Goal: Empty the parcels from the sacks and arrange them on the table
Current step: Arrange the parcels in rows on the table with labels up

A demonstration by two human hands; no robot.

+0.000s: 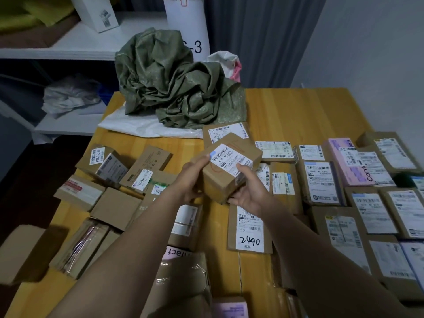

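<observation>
Item: small cardboard parcel [229, 161], white label on top, was held above the middle of the table [302, 111]. Left hand [191, 180]: fingers curled round its left side, thumb on the label corner. Right hand [249, 193]: cupped under its right side, thumb on the top edge. Labelled parcels [321, 182] lay in rows toward the right edge. Loose boxes [114, 203] were heaped by the left edge. Crumpled green sack [169, 88] sat at the far edge on a flat white sack [137, 126].
</observation>
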